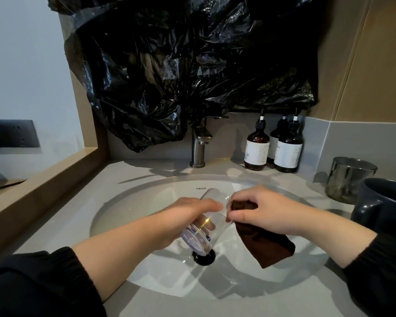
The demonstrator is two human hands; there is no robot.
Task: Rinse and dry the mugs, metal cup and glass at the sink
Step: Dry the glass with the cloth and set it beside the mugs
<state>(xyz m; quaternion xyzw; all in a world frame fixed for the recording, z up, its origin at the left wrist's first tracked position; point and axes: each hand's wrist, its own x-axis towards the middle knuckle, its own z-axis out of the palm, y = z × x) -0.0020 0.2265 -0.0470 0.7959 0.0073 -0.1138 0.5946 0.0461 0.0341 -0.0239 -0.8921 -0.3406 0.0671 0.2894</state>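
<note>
My left hand (183, 216) grips a clear glass (211, 202) over the white sink (128, 202), tilted with its thick base toward me and its mouth pointing away. My right hand (258, 211) pinches a dark brown cloth (267, 245) at the rim of the glass; the rest of the cloth hangs below my wrist. On the counter at the right stand a shiny metal cup (348, 177) and, nearer to me, a dark blue mug (384, 207) cut off by the frame edge.
A steel tap (199, 145) rises behind the basin, with no water running. Three brown pump bottles (257, 147) stand at the back right. Black plastic sheeting (192, 60) hangs over the wall above. A wooden ledge (43, 193) borders the counter's left side. The black drain (203, 256) lies under the glass.
</note>
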